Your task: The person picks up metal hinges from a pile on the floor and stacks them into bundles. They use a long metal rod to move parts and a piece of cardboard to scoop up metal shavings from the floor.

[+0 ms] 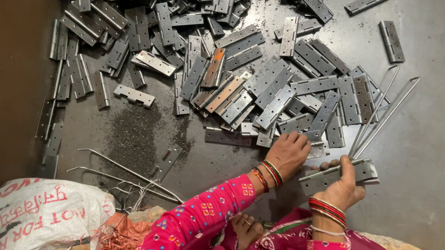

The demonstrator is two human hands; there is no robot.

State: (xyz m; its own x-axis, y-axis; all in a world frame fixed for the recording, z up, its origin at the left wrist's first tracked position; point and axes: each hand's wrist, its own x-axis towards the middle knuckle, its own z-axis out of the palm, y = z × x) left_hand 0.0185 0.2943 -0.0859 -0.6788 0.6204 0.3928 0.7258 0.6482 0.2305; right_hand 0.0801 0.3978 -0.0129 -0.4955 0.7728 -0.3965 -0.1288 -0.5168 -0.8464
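A steel hinge (339,176), judged stiff, fairly heavy for its size and sharp-edged, is held flat just above the dark floor (430,165) and is best gripped along its long edges. It is pinched by the right hand (345,188), fingers curled over it. The left hand (288,153) is laid palm-down, fingers together, on the hinge pile (270,97).

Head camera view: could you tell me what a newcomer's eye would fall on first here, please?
First, the big heap of grey metal hinges spread over the dark floor across the upper half. Next, at lower centre, the right hand grips a small stack of hinges, while the left hand reaches into the heap's near edge. Bright pink sleeves and red bangles stand out below.
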